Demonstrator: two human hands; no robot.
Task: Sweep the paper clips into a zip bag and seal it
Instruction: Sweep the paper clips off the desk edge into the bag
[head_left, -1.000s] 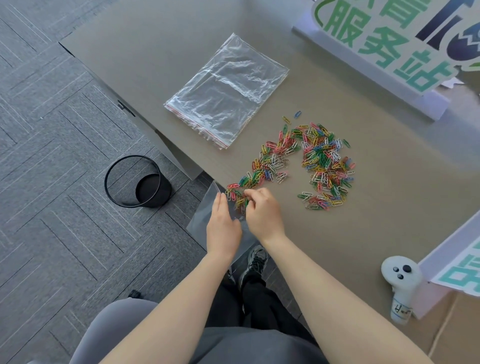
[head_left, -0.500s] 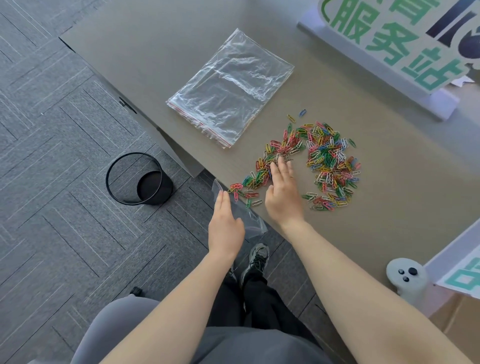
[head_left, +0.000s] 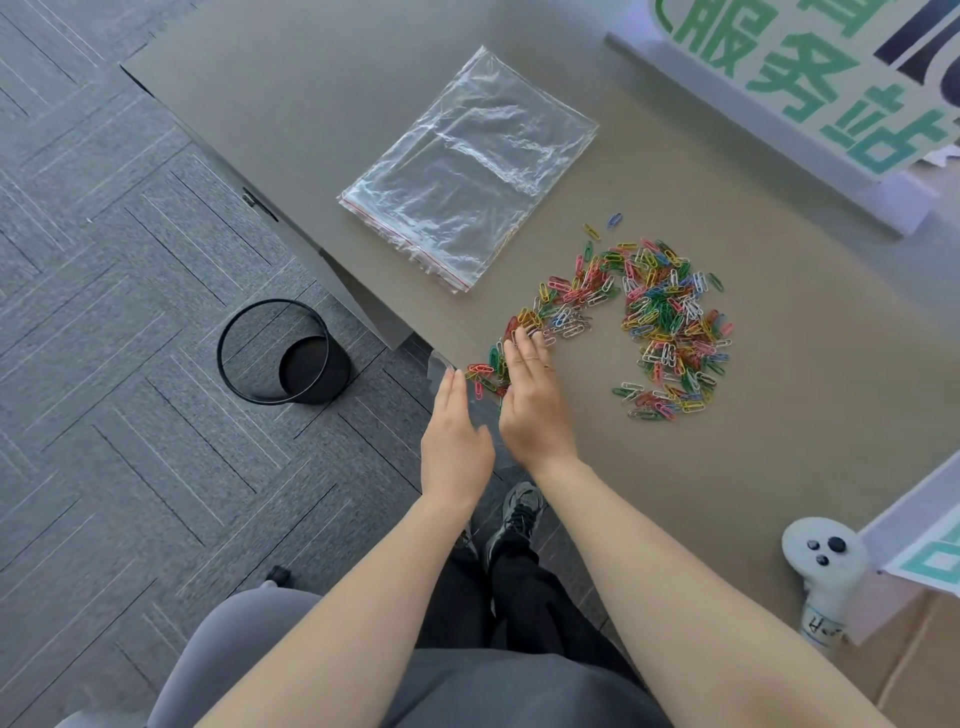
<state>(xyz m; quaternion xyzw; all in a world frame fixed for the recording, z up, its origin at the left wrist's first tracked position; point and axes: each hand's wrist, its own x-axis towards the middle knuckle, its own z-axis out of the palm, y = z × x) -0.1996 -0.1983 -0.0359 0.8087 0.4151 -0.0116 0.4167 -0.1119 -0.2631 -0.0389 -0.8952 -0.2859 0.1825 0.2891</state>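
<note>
At the near edge of the grey surface (head_left: 779, 493), the left hand (head_left: 454, 449) holds a clear plastic zip bag (head_left: 441, 366), contents unseen. Right of it, the right hand (head_left: 535, 410), fingers straight, presses the colourful paper clips (head_left: 660, 322) spread beyond.

— Where am I working?

— I'd say an office or a public service desk. I sit at a plain grey desk (head_left: 322, 104). Left of the desk, grey carpet tiles (head_left: 104, 260) in a herringbone lay cover the floor, and a black wire waste bin (head_left: 283, 353) stands there just beside the desk.

— Anything else?

— At the desk's far right side stands a white sign (head_left: 810, 78) with big green Chinese characters, and a second such sign (head_left: 930, 556) sits at its near right edge.
</note>
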